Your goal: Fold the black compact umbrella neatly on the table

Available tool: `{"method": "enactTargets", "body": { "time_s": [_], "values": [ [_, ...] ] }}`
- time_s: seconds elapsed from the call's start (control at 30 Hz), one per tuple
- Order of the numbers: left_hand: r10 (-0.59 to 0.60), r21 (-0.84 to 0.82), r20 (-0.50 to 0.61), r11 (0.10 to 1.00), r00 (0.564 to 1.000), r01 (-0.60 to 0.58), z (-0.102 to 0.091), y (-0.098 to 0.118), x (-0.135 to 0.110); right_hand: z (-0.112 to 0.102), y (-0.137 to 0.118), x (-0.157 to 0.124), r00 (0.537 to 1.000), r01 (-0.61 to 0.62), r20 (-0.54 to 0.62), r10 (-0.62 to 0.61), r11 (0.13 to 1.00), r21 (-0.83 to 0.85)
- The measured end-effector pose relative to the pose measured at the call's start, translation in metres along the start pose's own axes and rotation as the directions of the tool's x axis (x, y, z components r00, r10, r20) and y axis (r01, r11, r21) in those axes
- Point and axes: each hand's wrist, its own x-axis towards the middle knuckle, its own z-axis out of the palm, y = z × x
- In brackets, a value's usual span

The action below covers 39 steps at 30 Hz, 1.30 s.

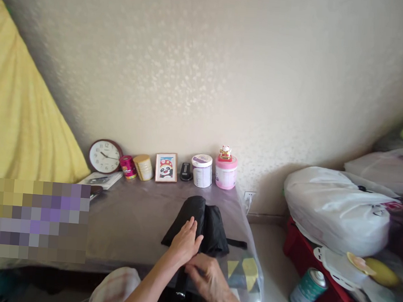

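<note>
A black folding umbrella (214, 226) lies on the table with its cloth loose and partly spread in folds. Its handle end points toward me and sticks out past the table's near edge. My left hand (186, 243) rests flat on the cloth, fingers stretched out. Just below it, my right hand (205, 274) is closed around the umbrella near the handle; the fingers partly hide what they grip. A black strap (238, 243) trails from the cloth to the right.
Along the wall stand a clock (105, 156), a pink can (128, 167), a picture frame (166, 168), a white tub (202, 171) and a pink tub (225, 174) topped by a figurine. On the floor at right are a spray can (308, 290) and a red box (332, 298) under bags.
</note>
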Motion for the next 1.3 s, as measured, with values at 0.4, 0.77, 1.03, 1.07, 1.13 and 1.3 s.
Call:
{"method": "enactTargets", "body": {
  "time_s": [0.4,0.77,1.03,1.07,1.13,1.3],
  "values": [
    [-0.228,0.067,0.002,0.971,0.974,0.228,0.021,0.016,-0.035,-0.031,0.069,-0.004,0.850,-0.262,-0.386,0.358,0.924,0.279],
    [-0.261,-0.085,-0.047,0.963,0.964,0.256,0.029,0.005,-0.035,-0.032,0.070,-0.004,0.860,-0.231,-0.329,0.390,0.872,0.431],
    [-0.255,-0.278,-0.091,0.935,0.963,0.221,-0.012,-0.010,-0.037,-0.021,0.030,-0.010,0.935,-0.297,0.018,0.353,0.757,0.582],
    [-0.257,-0.312,-0.092,0.925,0.962,0.217,-0.021,-0.009,-0.039,-0.013,0.024,-0.012,0.935,-0.334,0.114,0.335,0.729,0.598],
    [-0.261,-0.449,-0.066,0.870,0.963,0.205,-0.041,-0.007,-0.044,0.007,0.016,-0.014,0.904,-0.426,0.281,0.321,0.675,0.602],
    [-0.220,-0.765,0.008,0.626,0.975,0.147,-0.087,0.001,-0.064,0.068,0.007,0.012,0.806,-0.592,0.531,0.263,0.394,0.703]
  ]
}}
